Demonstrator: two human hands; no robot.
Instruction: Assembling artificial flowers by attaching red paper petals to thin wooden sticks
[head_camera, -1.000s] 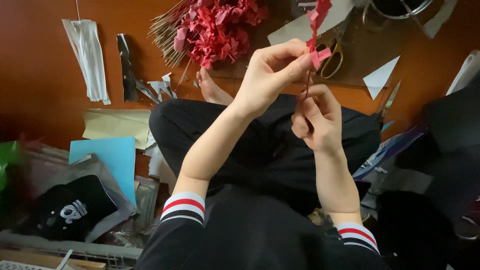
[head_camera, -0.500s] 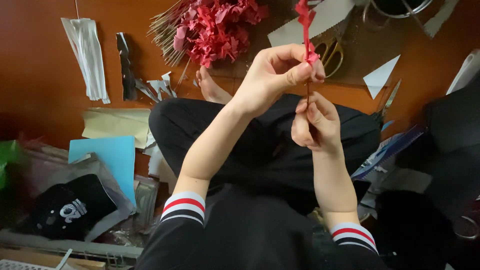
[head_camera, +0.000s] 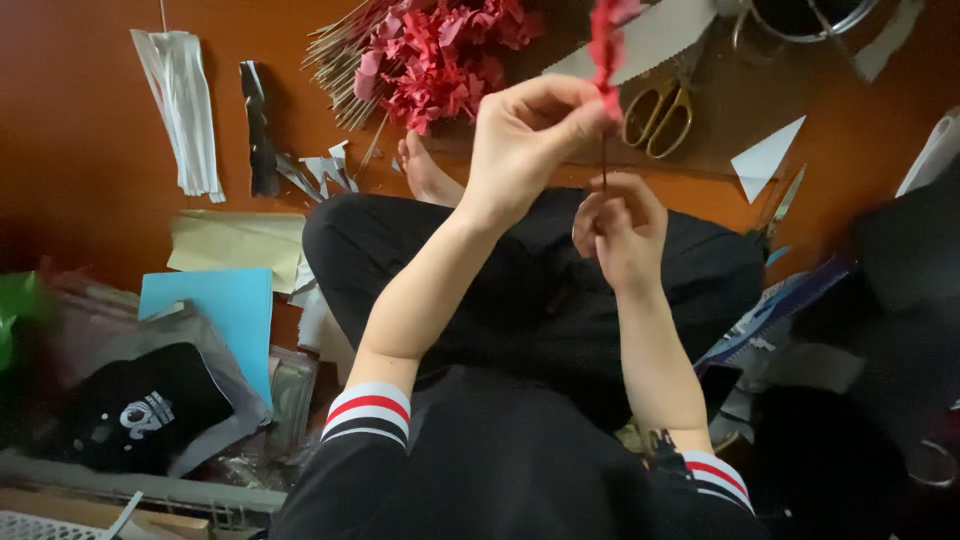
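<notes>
Head view, single entry.

Item held: red paper strip (head_camera: 604, 40), crinkled, raised near the top edge of the frame, its lower end wound at the top of a thin dark stick (head_camera: 604, 165). The stick runs straight down from the strip into the lower hand.

Left hand (head_camera: 525, 135): closed in a pinch, thumb and fingertips pressed on the lower end of the red strip where it meets the stick.

Right hand (head_camera: 620, 225): curled shut around the lower part of the stick, just beneath the left hand; the two hands are near but apart.

Surroundings: heap of finished red paper pieces on sticks (head_camera: 430, 55) on the reddish-brown floor (head_camera: 80, 120), well beyond the knees; gold-handled scissors (head_camera: 660, 110) just beyond the hands; white paper triangle (head_camera: 765, 160) to the right; blue paper sheet (head_camera: 215, 315) and yellowish sheet (head_camera: 235, 240) to the left; white pleated wrapper (head_camera: 180, 110) at far left.

Risks, as judged:
- The strip looks thin and crinkled; too hard a pull at the pinch would likely tear it.
- A loosened pinch would let the wound end slacken and unwind from the stick.
- The stick is slender; twisting force from the lower grip could bend or snap it.
- The strip's free end reaches the frame edge, so its full length cannot be told.
</notes>
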